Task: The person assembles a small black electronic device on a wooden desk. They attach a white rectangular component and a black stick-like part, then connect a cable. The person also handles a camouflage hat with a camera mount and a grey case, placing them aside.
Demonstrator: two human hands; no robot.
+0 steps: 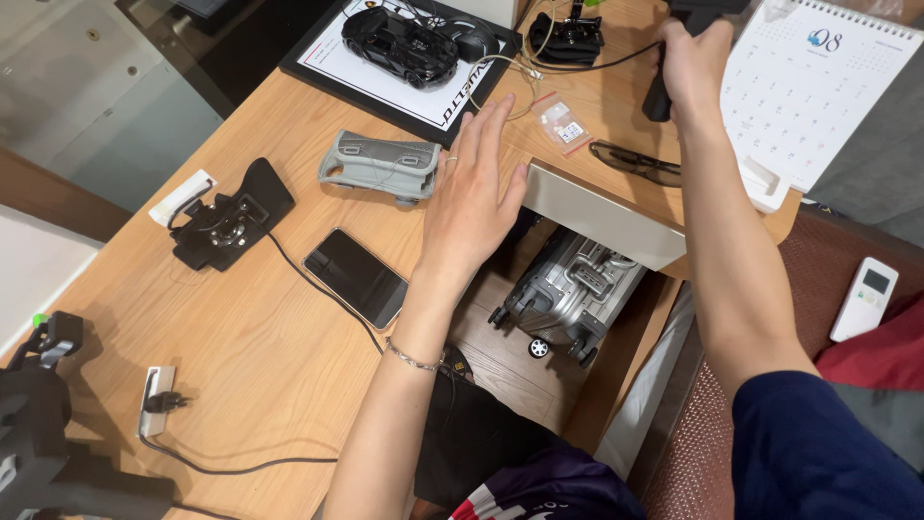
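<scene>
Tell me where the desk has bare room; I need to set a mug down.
Bare wood lies left of the phone, between the black mount and the plug. It is crowded by the model car, cables and glasses.

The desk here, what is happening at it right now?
A person sits at a wooden desk with both arms stretched over it. The left hand lies flat and open on the desk edge, between a grey pouch and a small plastic bag. The right hand grips a black handle near the desk calendar. A phone lies face up beside the left wrist, and a model car stands on a board further back.
</scene>
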